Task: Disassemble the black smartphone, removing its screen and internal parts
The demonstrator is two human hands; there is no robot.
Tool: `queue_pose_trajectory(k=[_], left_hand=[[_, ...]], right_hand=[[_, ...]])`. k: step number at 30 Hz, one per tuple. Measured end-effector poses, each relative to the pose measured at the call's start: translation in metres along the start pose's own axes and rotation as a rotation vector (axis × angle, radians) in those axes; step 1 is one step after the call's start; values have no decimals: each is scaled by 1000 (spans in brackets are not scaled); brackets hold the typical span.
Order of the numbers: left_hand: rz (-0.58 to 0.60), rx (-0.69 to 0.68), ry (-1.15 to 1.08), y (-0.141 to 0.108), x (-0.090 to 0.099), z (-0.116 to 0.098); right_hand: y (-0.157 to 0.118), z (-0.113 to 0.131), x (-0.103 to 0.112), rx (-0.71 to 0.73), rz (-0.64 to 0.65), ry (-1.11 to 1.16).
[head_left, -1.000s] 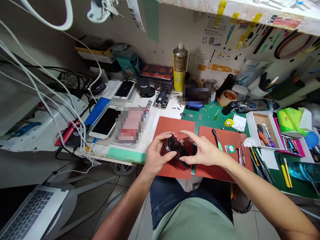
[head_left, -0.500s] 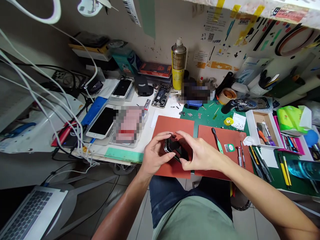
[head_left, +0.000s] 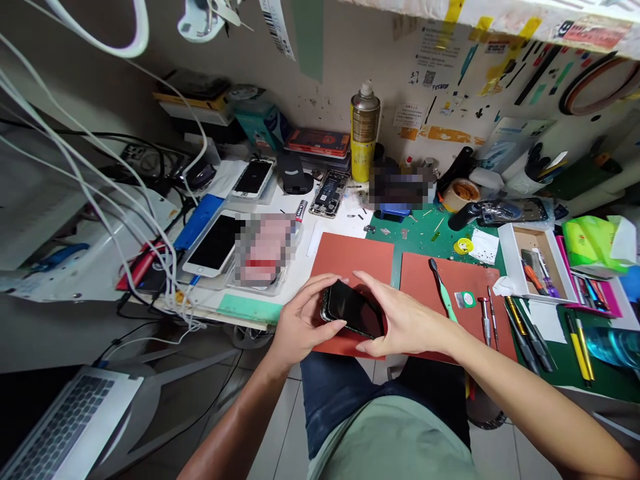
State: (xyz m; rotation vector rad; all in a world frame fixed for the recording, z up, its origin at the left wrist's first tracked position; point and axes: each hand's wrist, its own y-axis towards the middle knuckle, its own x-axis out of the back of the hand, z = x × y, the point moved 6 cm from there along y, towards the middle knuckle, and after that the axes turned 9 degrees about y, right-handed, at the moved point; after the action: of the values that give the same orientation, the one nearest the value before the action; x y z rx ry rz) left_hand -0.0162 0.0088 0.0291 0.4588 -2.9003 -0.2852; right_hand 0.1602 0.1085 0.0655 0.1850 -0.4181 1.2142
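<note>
A phone-repair workshop; an opened phone (head_left: 329, 194), small screwdrivers (head_left: 485, 321) and a spray can (head_left: 365, 137) crowd the workbench (head_left: 349, 226)

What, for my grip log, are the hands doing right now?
Left hand: holding one end of the dark phone.
Right hand: holding the dark phone's other end.

Head cam — faces fwd & down from above wearer's lap (head_left: 336, 385), fairly near bench (head_left: 345, 225).

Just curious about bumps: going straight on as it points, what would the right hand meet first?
The flat, black, rectangular phone that the right hand holds; beyond it, probably the left hand, though depth is unclear.
</note>
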Motion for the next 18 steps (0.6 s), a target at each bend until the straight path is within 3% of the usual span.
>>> queue_pose_trajectory(k=[4,9,15,18], left_hand=[[33,-31,36,-10,8,6],[144,-14,114,-15,13,11],[371,22,525,-9,3,6],[383,-55,660,-5,-3,1]], right_hand=[[-1,-14,-9,-25,31,2],[-3,-15,-1,20,44,-163],[-5,-13,13,149,74,-333],[-5,-18,16,117,72,-306]])
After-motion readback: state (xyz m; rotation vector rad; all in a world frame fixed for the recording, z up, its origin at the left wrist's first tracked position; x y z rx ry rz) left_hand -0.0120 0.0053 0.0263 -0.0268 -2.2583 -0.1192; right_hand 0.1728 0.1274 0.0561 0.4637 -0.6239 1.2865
